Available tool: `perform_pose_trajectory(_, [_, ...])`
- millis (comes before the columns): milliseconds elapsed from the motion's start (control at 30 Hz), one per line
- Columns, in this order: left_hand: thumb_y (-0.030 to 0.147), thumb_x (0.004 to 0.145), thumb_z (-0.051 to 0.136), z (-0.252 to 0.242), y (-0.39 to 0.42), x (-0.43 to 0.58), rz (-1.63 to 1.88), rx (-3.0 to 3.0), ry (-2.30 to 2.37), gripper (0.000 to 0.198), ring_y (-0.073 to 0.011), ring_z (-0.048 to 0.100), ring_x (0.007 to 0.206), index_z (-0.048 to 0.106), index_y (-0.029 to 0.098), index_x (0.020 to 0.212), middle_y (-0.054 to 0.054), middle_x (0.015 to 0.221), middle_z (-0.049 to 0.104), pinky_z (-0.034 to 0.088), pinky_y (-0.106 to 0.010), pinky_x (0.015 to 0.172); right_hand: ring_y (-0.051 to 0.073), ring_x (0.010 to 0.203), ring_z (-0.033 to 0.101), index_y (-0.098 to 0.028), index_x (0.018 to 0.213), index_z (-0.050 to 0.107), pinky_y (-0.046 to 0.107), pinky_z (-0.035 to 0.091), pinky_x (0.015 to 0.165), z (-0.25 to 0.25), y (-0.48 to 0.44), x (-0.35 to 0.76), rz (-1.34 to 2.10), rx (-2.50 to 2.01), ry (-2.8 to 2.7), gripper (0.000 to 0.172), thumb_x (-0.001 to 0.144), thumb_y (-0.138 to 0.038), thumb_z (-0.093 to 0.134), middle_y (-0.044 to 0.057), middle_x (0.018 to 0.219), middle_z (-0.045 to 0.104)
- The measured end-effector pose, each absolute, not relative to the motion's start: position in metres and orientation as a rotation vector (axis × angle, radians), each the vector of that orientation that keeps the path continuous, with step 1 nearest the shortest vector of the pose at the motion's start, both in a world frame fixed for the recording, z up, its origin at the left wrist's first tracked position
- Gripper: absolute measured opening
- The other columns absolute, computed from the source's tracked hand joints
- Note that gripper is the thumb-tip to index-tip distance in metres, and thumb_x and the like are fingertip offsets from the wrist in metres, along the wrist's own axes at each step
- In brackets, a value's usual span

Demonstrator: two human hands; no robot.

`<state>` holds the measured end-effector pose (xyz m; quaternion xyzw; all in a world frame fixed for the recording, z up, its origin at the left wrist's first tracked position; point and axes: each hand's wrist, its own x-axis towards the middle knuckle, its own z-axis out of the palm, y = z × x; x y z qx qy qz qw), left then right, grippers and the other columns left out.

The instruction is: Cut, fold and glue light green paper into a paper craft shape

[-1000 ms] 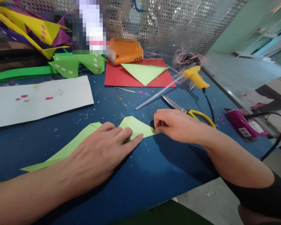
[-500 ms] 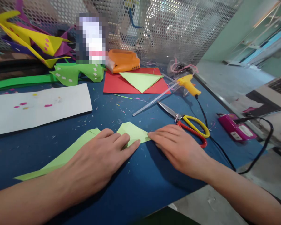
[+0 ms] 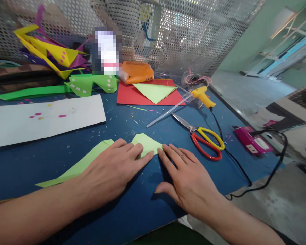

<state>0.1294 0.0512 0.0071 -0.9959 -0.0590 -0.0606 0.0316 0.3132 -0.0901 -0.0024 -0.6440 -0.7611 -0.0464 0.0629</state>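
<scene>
Left hand half-curled over folded light-green paper, which lies on the desk; cannot tell whether it pinches any. Right hand spread flat, thumb out, gripping nothing, fingertips at the paper's right-hand tip. Scissors just beyond the right hand, yellow glue gun farther off. Well right of both hands, magenta power block; its pale patch too blurred to read.

Paper under left fingers; scissors at right; glue gun behind
</scene>
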Motion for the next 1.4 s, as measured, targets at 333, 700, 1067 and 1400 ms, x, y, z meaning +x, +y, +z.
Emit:
perform_pose_trajectory(333, [0.026,0.097,0.042,0.011,0.052,0.097,-0.427,-3.142,-0.584,0.026,-0.0178,0.059,0.072,0.065,0.020,0.085,0.000,0.076,0.064,0.033,-0.035,0.070,0.035,0.121,0.054,-0.001,0.132,0.053,0.052,0.044,0.100,-0.009,-0.089,0.308,-0.314,-1.890,-2.299,0.078,0.091,-0.065,0.034,0.023,0.131,0.058])
perform_pose_trajectory(700, [0.022,0.093,0.050,0.008,0.051,0.091,-0.513,-3.307,-0.808,0.021,-0.0154,0.059,0.077,0.065,0.020,0.080,0.001,0.078,0.065,0.031,-0.032,0.070,0.033,0.103,0.058,-0.001,0.124,0.059,0.051,0.051,0.085,-0.009,-0.087,0.297,-0.350,-1.902,-2.207,0.067,0.096,-0.055,0.031,0.023,0.115,0.061])
perform_pose_trajectory(1067, [0.024,0.097,0.040,0.006,0.049,0.087,-0.539,-3.195,-0.631,0.032,-0.0174,0.059,0.075,0.066,0.018,0.081,-0.003,0.077,0.064,0.035,-0.033,0.068,0.033,0.119,0.054,-0.002,0.130,0.055,0.049,0.050,0.097,-0.009,-0.071,0.242,-0.020,-1.743,-2.254,0.060,0.097,-0.049,0.038,0.021,0.131,0.058])
perform_pose_trajectory(1400, [0.026,0.097,0.043,0.009,0.052,0.071,-0.563,-3.172,-0.667,0.030,-0.0167,0.058,0.076,0.067,0.021,0.080,-0.002,0.079,0.065,0.035,-0.032,0.067,0.035,0.120,0.054,0.001,0.132,0.054,0.050,0.052,0.096,-0.013,-0.073,0.241,-0.024,-1.758,-2.281,0.063,0.096,-0.049,0.039,0.024,0.133,0.056])
